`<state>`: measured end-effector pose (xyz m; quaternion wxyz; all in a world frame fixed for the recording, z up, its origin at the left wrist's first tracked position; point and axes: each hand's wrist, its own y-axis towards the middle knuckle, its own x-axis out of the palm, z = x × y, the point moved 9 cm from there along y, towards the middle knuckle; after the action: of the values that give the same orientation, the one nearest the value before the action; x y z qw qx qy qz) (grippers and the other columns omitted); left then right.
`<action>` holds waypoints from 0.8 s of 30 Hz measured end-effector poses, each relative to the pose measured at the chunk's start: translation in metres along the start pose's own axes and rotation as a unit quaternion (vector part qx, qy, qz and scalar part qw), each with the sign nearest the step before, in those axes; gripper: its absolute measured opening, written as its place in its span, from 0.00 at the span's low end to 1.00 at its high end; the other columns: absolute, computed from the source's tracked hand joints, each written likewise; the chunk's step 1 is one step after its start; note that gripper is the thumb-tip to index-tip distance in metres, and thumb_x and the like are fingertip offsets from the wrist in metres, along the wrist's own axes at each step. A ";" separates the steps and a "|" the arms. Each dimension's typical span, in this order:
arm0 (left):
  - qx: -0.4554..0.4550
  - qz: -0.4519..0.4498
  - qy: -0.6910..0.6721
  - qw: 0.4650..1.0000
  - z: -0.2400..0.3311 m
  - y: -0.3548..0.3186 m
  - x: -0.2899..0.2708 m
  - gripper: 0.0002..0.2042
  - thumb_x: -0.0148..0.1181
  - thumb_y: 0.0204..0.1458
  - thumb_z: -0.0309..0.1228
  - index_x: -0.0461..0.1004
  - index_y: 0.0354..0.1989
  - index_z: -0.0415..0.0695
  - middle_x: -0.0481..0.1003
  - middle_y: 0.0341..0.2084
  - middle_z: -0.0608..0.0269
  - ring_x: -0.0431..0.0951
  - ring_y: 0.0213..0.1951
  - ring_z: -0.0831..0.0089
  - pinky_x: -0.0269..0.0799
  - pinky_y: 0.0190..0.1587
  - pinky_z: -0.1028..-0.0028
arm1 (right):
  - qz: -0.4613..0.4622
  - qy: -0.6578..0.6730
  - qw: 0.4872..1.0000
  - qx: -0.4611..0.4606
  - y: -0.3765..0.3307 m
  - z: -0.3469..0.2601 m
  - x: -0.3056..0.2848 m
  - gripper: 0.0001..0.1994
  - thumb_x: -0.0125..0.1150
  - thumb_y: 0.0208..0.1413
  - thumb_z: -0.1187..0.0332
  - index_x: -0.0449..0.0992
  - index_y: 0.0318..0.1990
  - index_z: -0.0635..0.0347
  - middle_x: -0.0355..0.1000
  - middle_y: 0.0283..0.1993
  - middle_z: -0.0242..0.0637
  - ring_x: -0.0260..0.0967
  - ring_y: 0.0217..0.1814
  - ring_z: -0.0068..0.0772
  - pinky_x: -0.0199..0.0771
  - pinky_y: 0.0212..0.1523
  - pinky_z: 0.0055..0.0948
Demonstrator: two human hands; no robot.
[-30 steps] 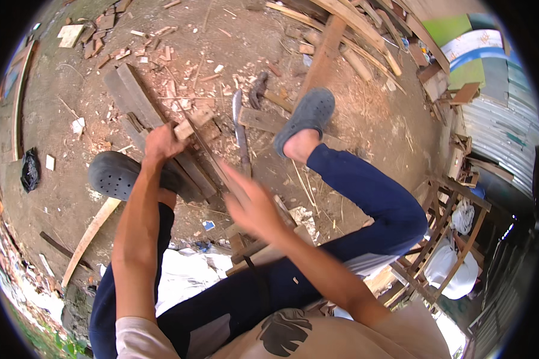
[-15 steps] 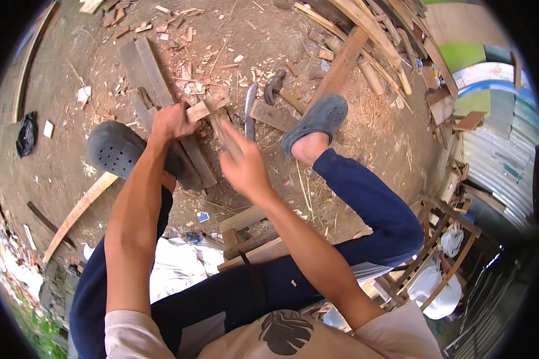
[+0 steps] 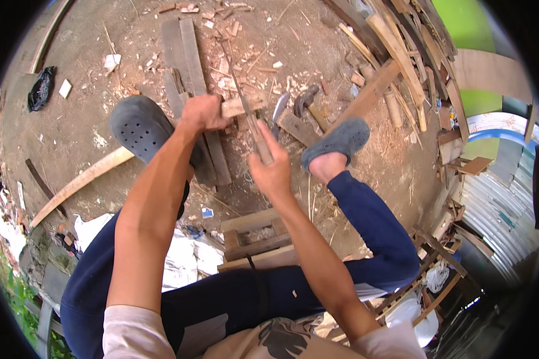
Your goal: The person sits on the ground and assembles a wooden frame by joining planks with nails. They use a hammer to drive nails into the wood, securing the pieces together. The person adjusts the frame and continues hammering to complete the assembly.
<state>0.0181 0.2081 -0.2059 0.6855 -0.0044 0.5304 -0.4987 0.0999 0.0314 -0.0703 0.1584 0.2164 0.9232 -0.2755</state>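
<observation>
My left hand (image 3: 203, 112) is closed around a short piece of wood (image 3: 243, 105), pressing it down over dark planks (image 3: 202, 84) on the ground. In my right hand (image 3: 272, 173) is the wooden handle of a handsaw (image 3: 244, 90), gripped with the forefinger stretched along it. Its thin blade, seen nearly edge-on, points away from me and crosses the wood piece near its right end. How deep the blade sits in the wood cannot be made out. Just right of it a long knife (image 3: 280, 107) lies on the ground.
My shoes, the left (image 3: 139, 127) and the right (image 3: 339, 142), stand on either side. A hammer-like tool (image 3: 308, 103) and a wood offcut (image 3: 297, 128) lie near the right one. Boards (image 3: 395, 45) are piled at far right. Chips litter the dirt ground.
The saw has slid, and its blade now reaches farther away from me past the wood piece. My left hand still holds the wood. The whole view has shifted slightly.
</observation>
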 end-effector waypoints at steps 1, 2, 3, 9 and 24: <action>-0.003 0.001 0.007 1.000 -0.003 0.004 -0.001 0.23 0.65 0.40 0.48 0.82 0.30 0.35 0.81 0.29 0.39 0.83 0.35 0.45 0.79 0.42 0.55 | 0.007 -0.012 1.000 -0.003 -0.001 -0.004 0.001 0.34 0.51 0.52 0.82 0.64 0.71 0.61 0.77 0.59 0.49 0.79 0.50 0.31 0.76 0.47 0.28; -0.009 -0.007 0.006 1.000 -0.005 -0.002 0.009 0.23 0.65 0.40 0.48 0.82 0.30 0.35 0.81 0.29 0.39 0.83 0.35 0.45 0.80 0.42 0.55 | 0.006 -0.029 1.000 0.004 -0.014 -0.005 0.000 0.36 0.50 0.51 0.84 0.63 0.71 0.59 0.77 0.59 0.47 0.78 0.49 0.25 0.76 0.46 0.26; -0.012 -0.003 0.005 1.000 -0.011 0.000 0.012 0.23 0.65 0.40 0.48 0.82 0.30 0.35 0.81 0.29 0.39 0.83 0.35 0.45 0.80 0.42 0.55 | 0.014 -0.033 0.999 -0.032 -0.037 -0.014 -0.005 0.35 0.50 0.51 0.84 0.63 0.71 0.60 0.77 0.59 0.48 0.78 0.49 0.25 0.76 0.46 0.27; -0.013 -0.014 0.004 1.000 -0.010 -0.005 0.010 0.24 0.65 0.40 0.48 0.82 0.33 0.36 0.81 0.30 0.40 0.83 0.36 0.45 0.80 0.42 0.55 | 0.013 -0.094 0.995 -0.041 -0.157 -0.030 -0.049 0.35 0.51 0.51 0.83 0.62 0.71 0.64 0.73 0.63 0.49 0.77 0.56 0.32 0.73 0.54 0.28; -0.008 -0.007 0.008 1.000 -0.003 -0.005 0.008 0.24 0.66 0.39 0.49 0.82 0.33 0.37 0.82 0.32 0.42 0.84 0.38 0.47 0.80 0.43 0.55 | -0.008 -0.034 0.999 -0.004 -0.113 -0.028 -0.034 0.31 0.54 0.56 0.82 0.62 0.70 0.68 0.72 0.63 0.54 0.72 0.65 0.44 0.70 0.62 0.34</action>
<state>0.0119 0.2016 -0.2104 0.6774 -0.0100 0.5402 -0.4992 0.0688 -0.0478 0.0159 0.1888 0.1987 0.9201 -0.2800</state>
